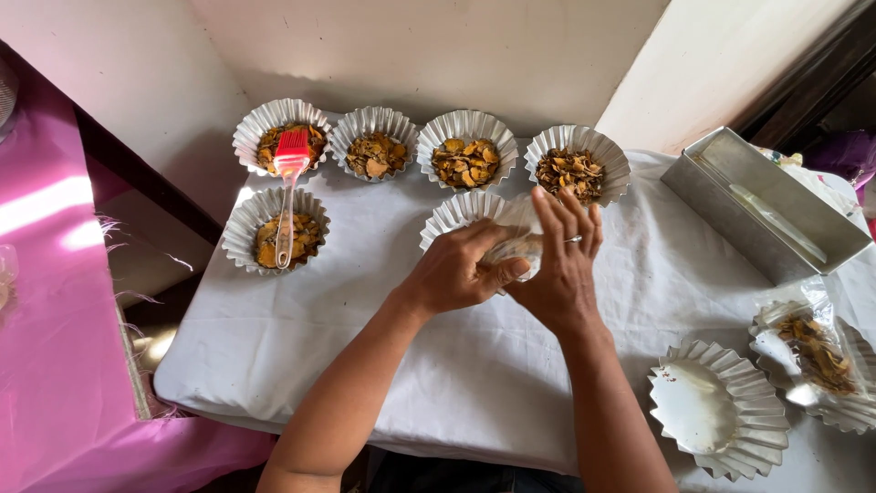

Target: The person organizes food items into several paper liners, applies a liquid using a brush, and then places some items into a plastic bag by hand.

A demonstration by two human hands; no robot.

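Note:
My left hand [456, 271] and my right hand [558, 265] meet over the middle of the white-clothed table [383, 347], both gripping a small clear plastic packet [520, 245]. They hold it just above a fluted foil cup [461, 212], whose inside my hands mostly hide. A ring shows on a finger of my right hand. Several other fluted foil cups with brown and yellow flakes stand in a row behind, such as the one at the right end [577, 162].
A red silicone brush [288, 183] lies across two filled cups at the left. A long metal loaf tin [762, 205] stands at the right. Empty stacked foil cups [716, 406] and an opened packet of flakes [817, 351] sit at the near right. Pink cloth [55, 301] hangs left.

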